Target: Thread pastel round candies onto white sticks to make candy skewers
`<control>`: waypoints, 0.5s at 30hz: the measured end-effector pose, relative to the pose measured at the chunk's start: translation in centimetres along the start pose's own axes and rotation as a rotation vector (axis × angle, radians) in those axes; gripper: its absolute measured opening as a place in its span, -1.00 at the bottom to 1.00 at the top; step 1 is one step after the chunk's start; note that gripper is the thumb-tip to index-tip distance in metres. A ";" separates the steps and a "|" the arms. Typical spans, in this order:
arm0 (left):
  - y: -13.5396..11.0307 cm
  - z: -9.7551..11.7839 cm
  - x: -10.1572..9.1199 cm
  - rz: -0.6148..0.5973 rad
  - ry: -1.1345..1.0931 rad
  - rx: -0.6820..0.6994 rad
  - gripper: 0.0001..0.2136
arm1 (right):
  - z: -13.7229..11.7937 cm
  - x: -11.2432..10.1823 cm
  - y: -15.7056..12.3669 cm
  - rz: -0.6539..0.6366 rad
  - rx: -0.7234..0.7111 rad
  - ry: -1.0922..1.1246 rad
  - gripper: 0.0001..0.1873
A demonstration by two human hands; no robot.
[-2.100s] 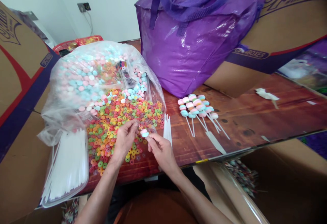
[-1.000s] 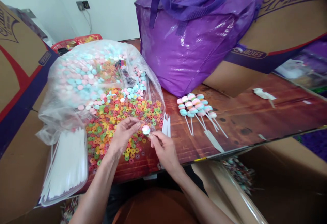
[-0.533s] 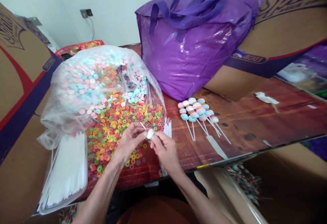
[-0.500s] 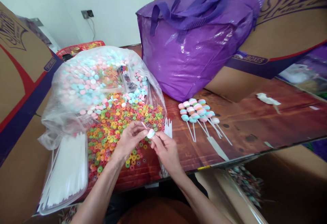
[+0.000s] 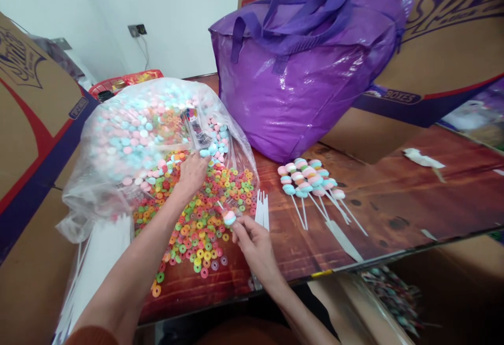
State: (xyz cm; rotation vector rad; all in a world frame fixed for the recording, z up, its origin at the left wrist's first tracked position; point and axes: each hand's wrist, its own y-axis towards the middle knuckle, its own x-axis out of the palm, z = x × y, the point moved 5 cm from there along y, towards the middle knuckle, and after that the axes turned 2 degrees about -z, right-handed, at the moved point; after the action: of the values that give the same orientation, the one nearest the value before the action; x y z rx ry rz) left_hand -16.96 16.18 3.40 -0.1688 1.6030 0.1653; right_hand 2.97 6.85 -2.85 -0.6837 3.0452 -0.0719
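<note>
My right hand (image 5: 255, 242) pinches a thin white stick with a pink, white and blue marshmallow (image 5: 229, 218) on it, held above ring candies. The stick's tip pokes out past the marshmallow. My left hand (image 5: 192, 173) reaches to the mouth of a clear plastic bag (image 5: 94, 177), beside loose pink, blue and white marshmallows (image 5: 219, 134); its fingertips are mostly hidden, so its grip cannot be made out. Colourful ring candies (image 5: 185, 219) lie heaped under and around both hands. Several finished marshmallow skewers (image 5: 311, 177) lie in a group on the right.
White sticks (image 5: 262, 208) lie right of the candies, and a full pack of sticks (image 5: 98, 266) is at the left. A purple bag (image 5: 299, 87) stands behind, with cardboard boxes (image 5: 444, 56) around it. The table's front edge (image 5: 299, 278) is close.
My left hand has left the skewered marshmallow and moved forward to the loose marshmallows. My right hand still holds the stick, slightly lower in view. The camera view has shifted a little.
</note>
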 end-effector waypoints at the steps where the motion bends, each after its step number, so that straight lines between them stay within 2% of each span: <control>1: 0.1 0.1 0.0 0.002 -0.005 -0.004 -0.64 | 0.0 0.1 0.0 -0.002 -0.003 -0.002 -0.65; 5: 0.2 -0.4 0.1 0.113 -0.181 -0.022 -0.69 | -0.2 -0.1 0.0 0.007 -0.016 -0.011 -0.64; 7: -0.6 -1.2 -0.1 0.217 -0.369 -0.041 -0.72 | -0.1 -0.5 -0.1 0.020 -0.021 -0.017 -0.63; 9: -2.2 -1.8 0.0 0.268 -0.613 -0.057 -0.75 | 0.1 -1.0 -0.1 0.046 -0.022 -0.019 -0.63; 11: -4.2 -1.5 0.5 0.198 -0.924 -0.046 -0.78 | 0.2 -1.4 0.2 0.091 -0.019 -0.004 -0.63; 13: -6.5 -0.2 1.2 0.042 -1.275 -0.037 -0.76 | 0.3 -1.5 0.8 0.140 -0.023 0.026 -0.62; 15: -8.6 1.3 1.7 -0.090 -1.490 -0.060 -0.72 | 0.1 -1.3 1.5 0.166 -0.050 0.041 -0.62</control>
State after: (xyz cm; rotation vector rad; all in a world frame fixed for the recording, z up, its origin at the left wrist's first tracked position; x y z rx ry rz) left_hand -13.95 8.04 1.61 -0.1072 0.1074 0.1942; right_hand 3.48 8.70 -2.99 -0.4343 3.1390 -0.0071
